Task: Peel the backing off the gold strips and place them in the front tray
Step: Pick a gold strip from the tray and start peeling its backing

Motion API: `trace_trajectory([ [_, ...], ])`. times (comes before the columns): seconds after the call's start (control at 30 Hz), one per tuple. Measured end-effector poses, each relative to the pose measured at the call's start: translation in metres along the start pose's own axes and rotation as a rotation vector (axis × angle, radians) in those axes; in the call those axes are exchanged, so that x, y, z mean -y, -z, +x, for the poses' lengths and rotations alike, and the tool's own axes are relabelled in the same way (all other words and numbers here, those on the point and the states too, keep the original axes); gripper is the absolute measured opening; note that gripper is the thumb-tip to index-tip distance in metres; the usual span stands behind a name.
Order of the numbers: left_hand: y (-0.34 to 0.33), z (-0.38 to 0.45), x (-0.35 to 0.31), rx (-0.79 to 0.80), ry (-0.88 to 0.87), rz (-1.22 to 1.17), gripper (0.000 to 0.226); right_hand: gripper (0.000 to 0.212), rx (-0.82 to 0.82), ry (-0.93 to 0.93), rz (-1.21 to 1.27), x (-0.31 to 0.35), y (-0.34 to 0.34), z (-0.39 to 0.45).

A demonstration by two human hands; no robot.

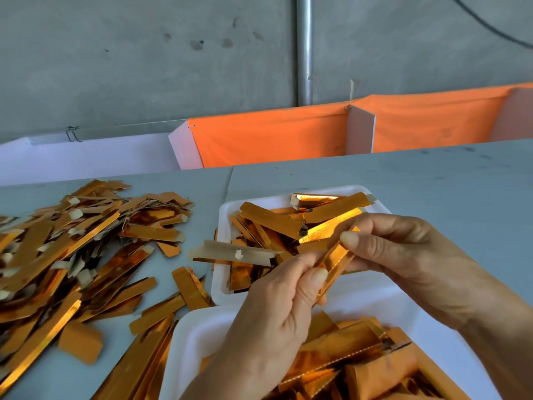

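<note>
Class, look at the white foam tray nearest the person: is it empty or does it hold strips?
It holds strips: the near white foam tray contains a pile of shiny gold strips.

Shiny gold strip tilted above white front tray.

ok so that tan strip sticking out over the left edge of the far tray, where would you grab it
Probably by its free left end: the tan strip lies flat, its left half hanging past the far tray rim over the table. Come from the left and pinch top and bottom there; its right end is tucked among other strips.
</note>
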State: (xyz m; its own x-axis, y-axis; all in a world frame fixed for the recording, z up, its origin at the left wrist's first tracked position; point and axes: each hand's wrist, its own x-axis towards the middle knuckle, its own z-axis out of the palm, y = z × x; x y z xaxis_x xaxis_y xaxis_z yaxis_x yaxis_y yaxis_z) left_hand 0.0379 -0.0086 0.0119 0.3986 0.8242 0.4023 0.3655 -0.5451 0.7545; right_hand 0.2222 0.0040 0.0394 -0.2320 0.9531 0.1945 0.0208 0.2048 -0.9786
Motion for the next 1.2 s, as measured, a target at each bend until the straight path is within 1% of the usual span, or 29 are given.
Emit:
trace_trajectory([
  [0.07, 0.000, 0.000, 0.000, -0.011, 0.019, 0.131, 0.049, 0.030, -0.058, -0.029, -0.024, -0.001, -0.005, 0.001],
  [0.17, 0.002, 0.003, -0.002, -0.128, -0.035, 0.436, 0.053, 0.032, -0.202, -0.093, -0.072, -0.007, -0.015, 0.002],
  [0.27, -0.003, 0.005, 0.000, -0.290, -0.195, 0.689, 0.037, 0.023, -0.288, -0.108, -0.046, -0.011, -0.028, 0.004],
  [0.3, -0.008, 0.005, 0.002, -0.322, -0.254, 0.745, 0.035, 0.021, -0.312, -0.108, -0.025, -0.011, -0.030, 0.004],
  [0.33, -0.013, 0.004, 0.003, -0.329, -0.286, 0.794, 0.039, 0.020, -0.333, -0.113, 0.006, -0.011, -0.032, 0.004],
  [0.4, -0.019, 0.003, 0.004, -0.304, -0.274, 0.859, 0.058, 0.024, -0.357, -0.136, 0.088, -0.011, -0.034, 0.003],
  [0.43, -0.021, 0.003, 0.003, -0.290, -0.257, 0.877, 0.064, 0.028, -0.362, -0.147, 0.135, -0.011, -0.035, 0.003],
  [0.47, -0.020, 0.003, 0.003, -0.280, -0.248, 0.884, 0.065, 0.031, -0.365, -0.156, 0.183, -0.011, -0.036, 0.002],
  [0.53, -0.017, 0.003, 0.004, -0.278, -0.252, 0.877, 0.052, 0.034, -0.360, -0.168, 0.251, -0.012, -0.038, 0.002],
  [0.6, -0.013, 0.003, 0.005, -0.289, -0.261, 0.874, 0.041, 0.032, -0.346, -0.179, 0.288, -0.013, -0.041, 0.002],
  [0.7, -0.011, 0.005, 0.005, -0.268, -0.257, 0.897, 0.045, 0.029, -0.339, -0.202, 0.313, -0.015, -0.041, 0.002],
  [0.8, -0.010, 0.007, 0.005, -0.233, -0.250, 0.920, 0.040, 0.023, -0.317, -0.255, 0.339, -0.016, -0.038, 0.002],
  [0.87, -0.010, 0.007, 0.009, -0.231, -0.228, 0.916, 0.044, 0.021, -0.286, -0.268, 0.362, -0.015, -0.037, 0.002],
  [0.93, -0.010, 0.007, 0.011, -0.210, -0.179, 0.912, 0.062, 0.020, -0.275, -0.263, 0.369, -0.013, -0.036, 0.002],
  [1.0, -0.010, 0.006, 0.010, -0.189, -0.157, 0.921, 0.070, 0.020, -0.271, -0.259, 0.381, -0.012, -0.036, 0.002],
  [1.1, -0.010, 0.006, 0.010, -0.188, -0.157, 0.881, 0.070, 0.022, -0.260, -0.258, 0.389, -0.010, -0.037, 0.002],
  [1.2, -0.008, 0.006, 0.010, -0.229, -0.158, 0.772, 0.062, 0.025, -0.252, -0.252, 0.327, -0.008, -0.036, 0.001],
])
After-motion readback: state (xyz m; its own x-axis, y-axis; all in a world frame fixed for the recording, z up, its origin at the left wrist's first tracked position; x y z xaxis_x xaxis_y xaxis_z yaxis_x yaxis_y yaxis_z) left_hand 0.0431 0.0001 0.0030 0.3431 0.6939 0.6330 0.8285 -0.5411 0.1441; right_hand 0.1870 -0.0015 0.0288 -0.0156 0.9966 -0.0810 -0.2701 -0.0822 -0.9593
